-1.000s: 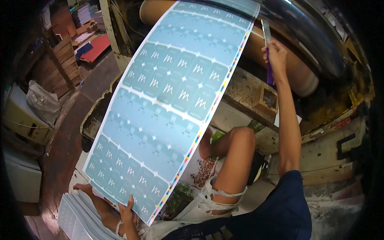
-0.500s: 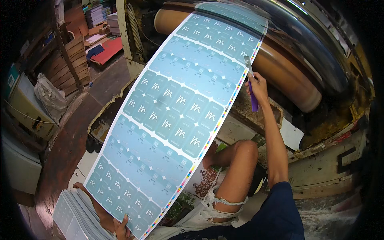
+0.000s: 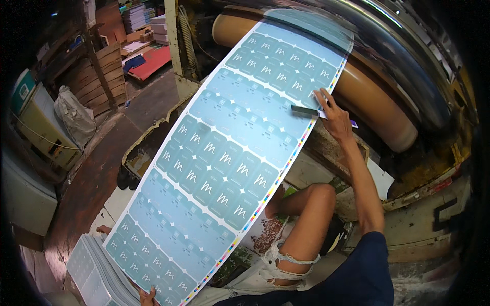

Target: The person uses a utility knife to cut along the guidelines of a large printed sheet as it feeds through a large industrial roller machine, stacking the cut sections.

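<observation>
A long printed sheet [image 3: 201, 135], blue-green with rows of card designs, hangs from the machine's rollers down toward my lap. My right hand [image 3: 334, 118] holds a purple-handled knife [image 3: 305, 110] at the sheet's upper right edge. Its wide grey blade lies across the sheet, pointing left, and my fingertips touch the print. Down at the sheet's lower edge, my left hand [image 3: 148, 296] pinches the border, with most of the hand hidden beneath or cut off by the frame.
Brown rollers [image 3: 377, 109] of a machine stand beyond the sheet. A stack of printed sheets [image 3: 97, 270] sits at lower left. My bent knee [image 3: 311, 204] is under the sheet's right side. Further off are a wrapped bundle [image 3: 74, 112], a red board [image 3: 153, 62] and paper stacks [image 3: 133, 18].
The knife has turned from upright along the sheet's edge to lying across it, blade leftward. My right hand's fingers now reach onto the sheet. The whole view has shifted slightly.
</observation>
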`<state>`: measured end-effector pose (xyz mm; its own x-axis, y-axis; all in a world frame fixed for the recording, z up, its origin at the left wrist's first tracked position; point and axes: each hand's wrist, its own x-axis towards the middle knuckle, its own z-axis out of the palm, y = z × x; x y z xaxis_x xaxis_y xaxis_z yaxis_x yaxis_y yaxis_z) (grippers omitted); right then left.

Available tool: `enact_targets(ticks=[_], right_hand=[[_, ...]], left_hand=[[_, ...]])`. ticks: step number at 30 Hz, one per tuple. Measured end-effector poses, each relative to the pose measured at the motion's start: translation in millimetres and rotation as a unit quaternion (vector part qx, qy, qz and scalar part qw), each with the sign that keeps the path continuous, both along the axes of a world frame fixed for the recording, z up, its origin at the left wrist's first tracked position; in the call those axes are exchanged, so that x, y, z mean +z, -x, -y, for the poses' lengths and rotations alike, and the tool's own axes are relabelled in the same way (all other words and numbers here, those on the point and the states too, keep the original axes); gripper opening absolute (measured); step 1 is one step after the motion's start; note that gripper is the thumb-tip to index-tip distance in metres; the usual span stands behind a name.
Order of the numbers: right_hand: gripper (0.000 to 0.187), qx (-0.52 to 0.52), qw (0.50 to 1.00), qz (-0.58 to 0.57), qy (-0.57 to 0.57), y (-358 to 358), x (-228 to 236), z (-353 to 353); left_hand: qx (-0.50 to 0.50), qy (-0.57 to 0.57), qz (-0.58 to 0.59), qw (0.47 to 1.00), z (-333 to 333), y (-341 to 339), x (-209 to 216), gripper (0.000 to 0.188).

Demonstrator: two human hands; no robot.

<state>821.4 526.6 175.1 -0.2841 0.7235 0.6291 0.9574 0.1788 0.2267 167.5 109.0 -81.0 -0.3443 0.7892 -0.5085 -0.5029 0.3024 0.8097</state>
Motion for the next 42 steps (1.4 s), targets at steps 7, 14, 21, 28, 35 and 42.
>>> enact_targets(ticks=[7, 14, 21, 28, 35, 42], right_hand=[[0.033, 0.121, 0.944, -0.197, 0.235, 1, 45, -17], [0.026, 0.073, 0.92, -0.249, 0.294, 18, 68, -18], [0.034, 0.127, 0.928, -0.297, 0.184, 83, -100, 36], [0.026, 0.161, 0.912, -0.316, 0.205, 126, -77, 44], [0.022, 0.128, 0.894, -0.307, 0.3, 137, -69, 58], [0.023, 0.077, 0.868, -0.289, 0.397, 163, -44, 64]], left_hand=[[-0.039, 0.081, -0.073, 0.993, 37, 27, -57, 0.028], [0.069, 0.117, -0.194, 0.972, 64, 55, -74, 0.023], [0.016, 0.167, -0.245, 0.955, 36, 125, -77, 0.029], [-0.009, 0.179, -0.198, 0.964, -29, 104, -84, 0.033], [0.034, 0.014, -0.151, 0.988, -69, 101, -156, 0.035], [0.043, 0.214, -0.447, 0.868, -86, 111, -182, 0.089]])
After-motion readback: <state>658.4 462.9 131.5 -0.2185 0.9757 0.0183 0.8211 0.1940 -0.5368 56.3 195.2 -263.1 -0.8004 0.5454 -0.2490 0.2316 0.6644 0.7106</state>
